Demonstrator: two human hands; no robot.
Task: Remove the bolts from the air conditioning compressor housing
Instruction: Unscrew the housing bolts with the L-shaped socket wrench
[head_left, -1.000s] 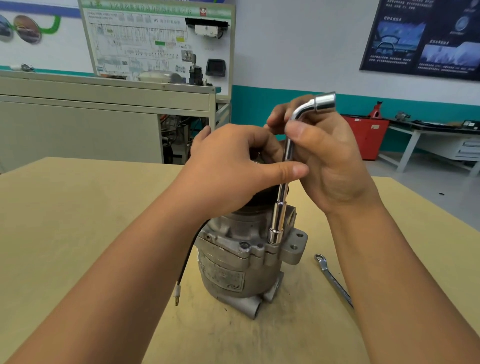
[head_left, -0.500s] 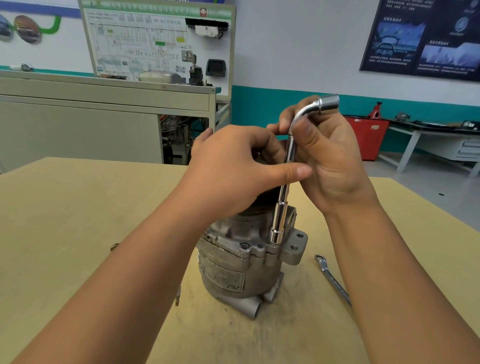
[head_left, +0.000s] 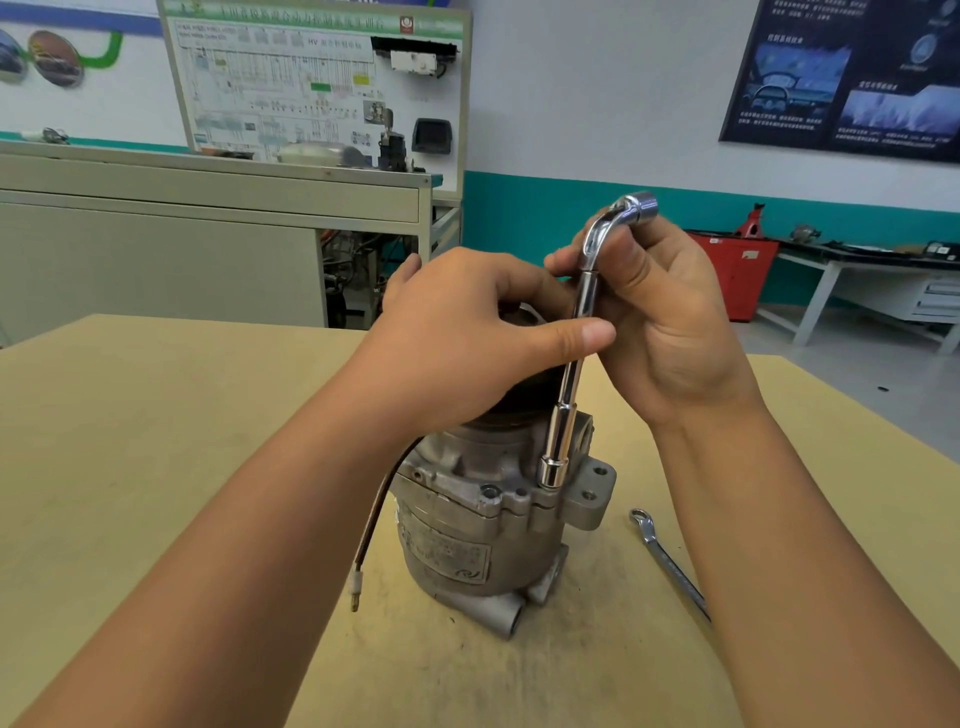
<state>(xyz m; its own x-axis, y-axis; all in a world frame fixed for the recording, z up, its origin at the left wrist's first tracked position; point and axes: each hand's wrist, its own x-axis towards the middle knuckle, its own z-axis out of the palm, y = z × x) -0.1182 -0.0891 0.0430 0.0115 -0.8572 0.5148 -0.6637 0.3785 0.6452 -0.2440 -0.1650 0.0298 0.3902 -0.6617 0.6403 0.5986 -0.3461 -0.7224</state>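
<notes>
The matt grey cast-metal compressor housing (head_left: 483, 525) stood upright on the scuffed tan desk (head_left: 130, 441). My right grip (head_left: 670, 322) curled round the bend of the polished chrome L-shaped socket wrench (head_left: 566, 400), thumb laid along its round shaft. My left grip (head_left: 467, 343) arched over the housing's dark round top, thumb pinching the shaft. The socket end sat on the housing's rim, beside a dull bolt (head_left: 490, 492). A flat steel ring spanner (head_left: 665, 558) lay nearby.
</notes>
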